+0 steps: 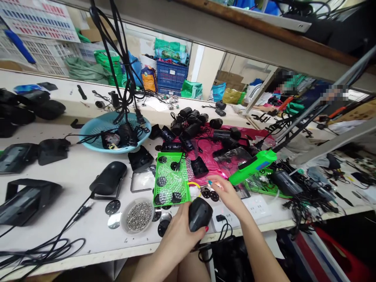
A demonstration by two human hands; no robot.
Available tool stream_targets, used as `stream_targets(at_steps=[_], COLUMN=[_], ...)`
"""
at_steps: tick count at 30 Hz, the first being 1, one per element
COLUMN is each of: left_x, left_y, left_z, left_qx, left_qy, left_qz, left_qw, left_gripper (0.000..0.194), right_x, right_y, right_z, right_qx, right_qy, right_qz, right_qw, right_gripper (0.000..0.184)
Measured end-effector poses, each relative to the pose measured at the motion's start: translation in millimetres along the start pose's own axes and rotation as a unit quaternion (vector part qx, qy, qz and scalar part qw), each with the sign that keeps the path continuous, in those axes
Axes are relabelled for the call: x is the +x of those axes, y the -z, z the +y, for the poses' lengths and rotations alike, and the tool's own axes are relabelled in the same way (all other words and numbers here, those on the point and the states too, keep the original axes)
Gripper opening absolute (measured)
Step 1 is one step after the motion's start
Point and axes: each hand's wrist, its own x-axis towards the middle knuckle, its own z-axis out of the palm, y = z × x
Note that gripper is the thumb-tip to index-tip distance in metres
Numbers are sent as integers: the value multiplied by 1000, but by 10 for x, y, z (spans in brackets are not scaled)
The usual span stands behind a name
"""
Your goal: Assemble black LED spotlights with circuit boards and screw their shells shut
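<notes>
The left hand (175, 232) is wrapped around a black shell (200, 214), close to the near edge of the table (102, 250). The thumb is on its near side, and the other fingers are mostly hidden. The shell is tilted. What shows of it seems to run from near to far, with the far end leaning a bit to the right, but the hand hides the near end, so I can't be sure.

The right hand (225, 192) is a little farther away and to the right of the shell. It does not touch it. Its fingers are bent and point to the left, over some round black discs (210, 194). I can't tell if the fingertips pinch something small.

A bright green power tool (253, 167) is to the right of the right hand and a bit farther off. It is long, and goes from near left to far right. Its near end is just beside the right hand, so that hand is much closer to it than the left one.

A green tray (156, 178) is on the far left of the shell. A bowl of screws (139, 216) is to the left of the left hand.
</notes>
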Motion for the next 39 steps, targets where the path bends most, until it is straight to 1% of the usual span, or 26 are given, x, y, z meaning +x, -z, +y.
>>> stream_targets(at_steps=[2,4,6,8,10,12,14,17,19,20,21,22,23,24,25,27,29,32,34,36,37,39], left_x=[2,-4,-7,-9,-18,-41,-77,-136,-160,-160,-149,-127,-93,-51,-1,105,202,286,277,204,146,5], left_y=[-17,-14,12,52,88,102,99,140,271,382,522,685,864,1045,1217,1492,1642,1683,1674,1693,1719,1794], left_z=[18,34,40,34,23,21,35,61,44,14,-31,-93,-168,-253,-343,-519,-661,-763,-752,-696,-662,-606], left_qx=[13,4,-18,-36,-48,-41,-22,-8,-7,0,11,38,91,152,175,197,207,205,190,161,138,74], left_qy=[-26,-43,-30,-2,3,-19,-39,-64,-91,-99,-102,-88,-48,-5,16,37,50,56,44,25,15,1], left_qz=[1,-15,-43,-62,-63,-48,-39,-35,-10,17,61,116,173,213,231,228,211,191,188,187,185,182], left_qw=[1000,999,998,997,997,998,998,997,996,995,993,989,980,965,957,953,954,958,963,969,973,980], left_gripper=[61,61,62,68,76,78,77,77,68,60,47,37,30,25,24,20,17,14,10,6,8,20], right_x=[-127,-277,-417,-523,-597,-649,-679,-683,-674,-672,-674,-682,-694,-711,-731,-775,-821,-890,-940,-993,-1021,-1075], right_y=[26,52,88,138,192,243,282,306,301,294,285,274,262,248,232,195,155,103,86,81,79,67], right_z=[30,99,230,406,572,677,697,600,489,430,371,316,266,224,189,142,116,80,38,-21,-56,-133], right_qx=[10,18,15,23,24,15,8,-2,-9,-8,-4,2,8,15,20,29,39,55,62,67,71,79], right_qy=[-12,-29,-61,-93,-125,-143,-157,-161,-151,-146,-141,-137,-132,-127,-123,-120,-120,-123,-127,-128,-125,-117], right_qz=[-19,-34,-26,-40,-62,-49,-27,-15,-6,0,8,15,23,28,30,30,26,20,18,18,19,16], right_qw=[1000,999,998,995,990,988,987,987,988,989,990,990,991,991,992,992,992,991,990,989,989,990], right_gripper=[36,41,46,53,58,61,63,63,60,59,57,56,56,55,54,53,52,50,49,48,47,45])
